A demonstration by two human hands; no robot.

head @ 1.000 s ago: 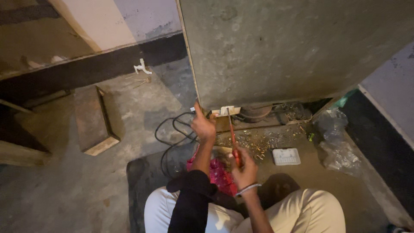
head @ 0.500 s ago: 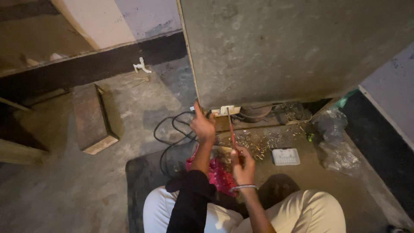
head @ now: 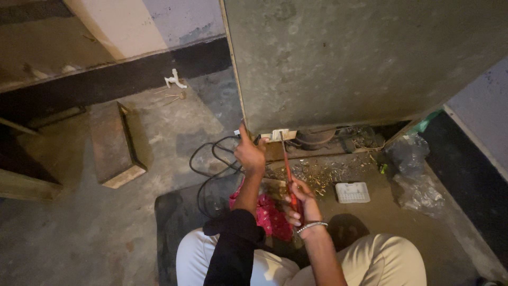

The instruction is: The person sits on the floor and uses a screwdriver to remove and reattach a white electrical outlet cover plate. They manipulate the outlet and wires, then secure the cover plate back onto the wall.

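Head view: the right hand [head: 301,204] stays closed around the red-handled screwdriver [head: 288,175], whose tip now reaches the small white fitting [head: 279,134] at the panel [head: 365,58] base, closer than 1 second ago. The left hand [head: 248,152], fingers curled and index raised, still braces the panel's corner.

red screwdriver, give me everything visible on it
The red screwdriver has a red handle, which looks like plastic, and a thin shaft. The right hand grips the handle low, near the lap. The shaft angles up and away toward the small white part at the bottom edge of the large grey panel; whether the tip touches it cannot be told. The left hand is raised beside that spot, not touching the tool.
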